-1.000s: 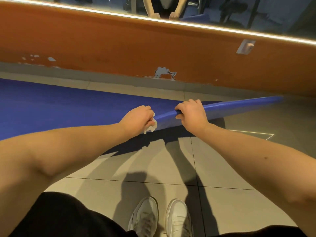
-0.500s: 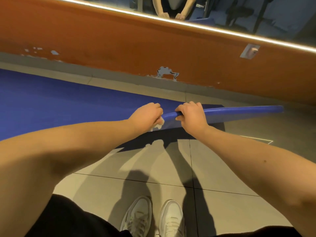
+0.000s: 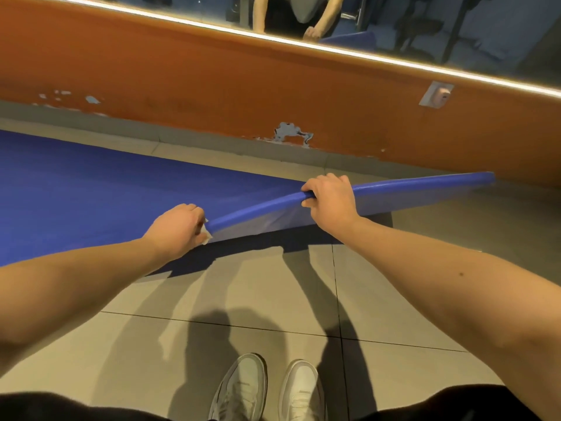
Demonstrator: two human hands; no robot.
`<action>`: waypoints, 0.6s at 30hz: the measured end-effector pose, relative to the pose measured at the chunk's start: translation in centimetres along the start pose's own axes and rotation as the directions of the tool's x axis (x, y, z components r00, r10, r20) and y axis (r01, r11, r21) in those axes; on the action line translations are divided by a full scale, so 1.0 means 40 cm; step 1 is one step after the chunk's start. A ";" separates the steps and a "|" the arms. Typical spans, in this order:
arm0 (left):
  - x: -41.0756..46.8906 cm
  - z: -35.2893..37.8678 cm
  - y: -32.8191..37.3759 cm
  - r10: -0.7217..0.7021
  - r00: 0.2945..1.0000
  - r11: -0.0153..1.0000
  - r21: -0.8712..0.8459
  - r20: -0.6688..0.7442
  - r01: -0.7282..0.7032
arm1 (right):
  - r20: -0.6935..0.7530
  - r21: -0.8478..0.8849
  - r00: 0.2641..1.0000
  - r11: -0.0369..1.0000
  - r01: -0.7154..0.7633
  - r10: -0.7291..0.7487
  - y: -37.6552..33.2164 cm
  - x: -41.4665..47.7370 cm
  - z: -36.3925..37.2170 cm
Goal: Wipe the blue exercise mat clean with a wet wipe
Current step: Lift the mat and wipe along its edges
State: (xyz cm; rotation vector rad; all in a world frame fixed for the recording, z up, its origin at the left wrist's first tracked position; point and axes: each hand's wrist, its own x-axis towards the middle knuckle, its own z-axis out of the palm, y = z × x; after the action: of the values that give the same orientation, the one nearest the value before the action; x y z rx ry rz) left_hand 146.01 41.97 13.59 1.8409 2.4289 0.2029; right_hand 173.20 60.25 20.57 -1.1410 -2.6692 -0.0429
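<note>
- The blue exercise mat (image 3: 91, 192) lies flat on the tiled floor (image 3: 273, 299) and fills the view from 9 to 10 o'clock. Its far long side runs beside the grey skirting of the orange wall (image 3: 212, 86).
- At its right end the mat is lifted off the floor. A rolled edge (image 3: 425, 183) runs as a thick blue tube from the middle of the view out towards 2 o'clock, and the paler underside shows below it.
- The right hand (image 3: 329, 202), just right of centre at about 1 o'clock, is clenched round the rolled edge. The fingers wrap over the top and the thumb is tucked under the near side, holding this part above the floor.
- The left hand (image 3: 179, 227), just left of centre at about 9 o'clock, has its fingers curled in. It grips a wet wipe (image 3: 207, 235), of which only a small white scrap shows at the fingertips.
- The wipe touches the near, lower end of the rolled edge; how much of it is bunched inside the hand cannot be seen.
- The two hands are apart, with a stretch of the rolled edge between them.
- At 6 o'clock stand two white shoes (image 3: 267, 387), on the tiles well clear of the mat.
- Along 12 o'clock a mirror (image 3: 425, 25) above a lit strip reflects the person's arms.
</note>
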 end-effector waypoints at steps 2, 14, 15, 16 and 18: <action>0.011 -0.003 0.014 -0.007 1.000 1.000 0.024 0.007 0.007 | 0.004 -0.001 1.000 1.000 -0.013 0.013 0.002 -0.005 0.003; 0.054 -0.133 0.092 0.032 0.998 0.994 0.107 0.052 -0.037 | 0.218 -0.195 0.938 0.930 0.312 -0.269 -0.159 0.012 0.005; 0.055 -0.145 0.100 0.038 0.997 0.990 0.132 0.067 -0.046 | 0.219 -0.195 0.934 0.925 0.327 -0.284 -0.189 0.026 0.012; 0.054 -0.154 0.107 0.042 0.997 0.987 0.154 0.072 -0.053 | 0.214 -0.197 0.932 0.922 0.335 -0.293 -0.222 0.039 0.019; 0.050 -0.171 0.113 0.048 0.997 0.984 0.171 0.066 -0.059 | 0.210 -0.196 0.930 0.919 0.343 -0.302 -0.284 0.056 0.028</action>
State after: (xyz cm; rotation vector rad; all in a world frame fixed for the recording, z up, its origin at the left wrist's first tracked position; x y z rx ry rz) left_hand 148.74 44.74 21.08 1.9506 2.4260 -0.0632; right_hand 163.34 54.06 20.73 -0.7752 -3.0508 -0.3322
